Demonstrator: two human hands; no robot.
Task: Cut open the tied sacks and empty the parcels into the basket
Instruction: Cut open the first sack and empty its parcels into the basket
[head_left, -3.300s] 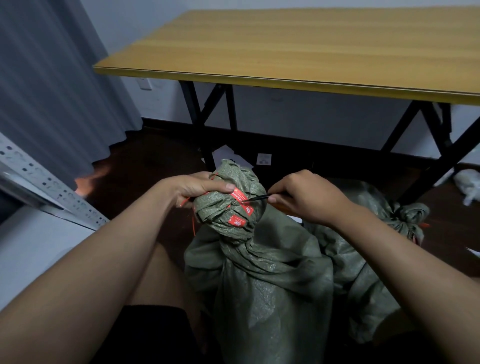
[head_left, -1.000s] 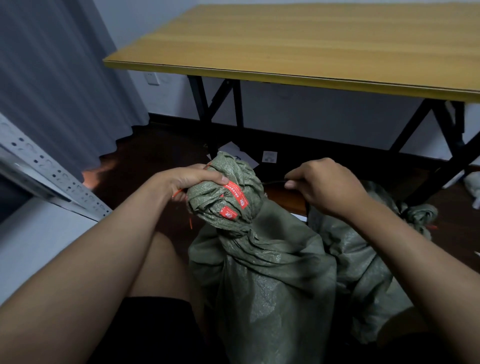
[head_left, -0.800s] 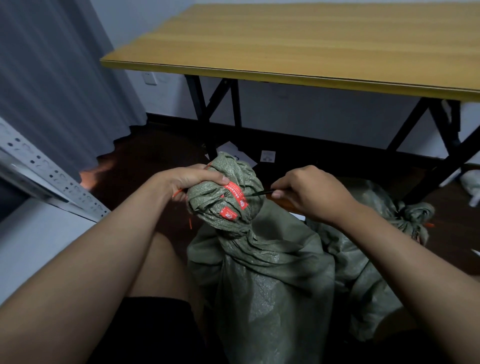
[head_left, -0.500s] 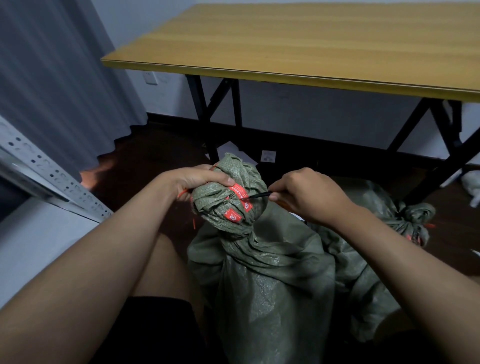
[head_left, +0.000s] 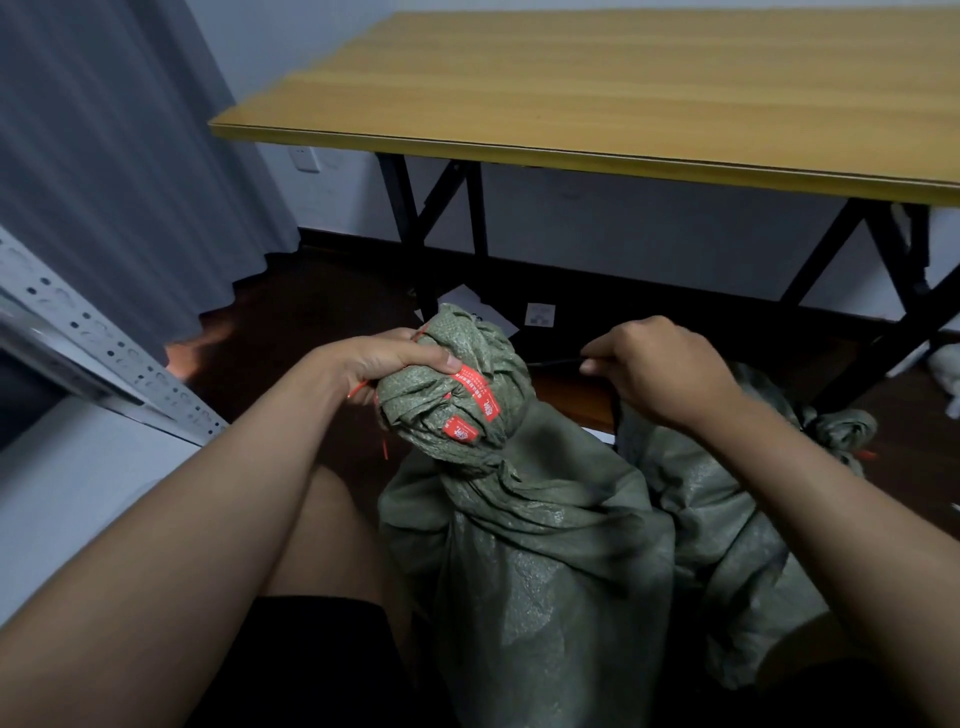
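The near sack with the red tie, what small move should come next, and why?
Probably bring the thin dark tool pinched in the right hand back to the red tie. The tie looks uncut round the bunched neck of the near sack, which the left hand grips, and the tool sits off to its right.

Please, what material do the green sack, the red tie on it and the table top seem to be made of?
Green sack: probably woven plastic, with a fine weave and a dull sheen on the creases.
Red tie: it looks like a flat plastic band, glossy, with white print; the print is too small to read.
Table top: wood or wood-look laminate, smooth and matt, with a yellow grain pattern and a thin edge strip.
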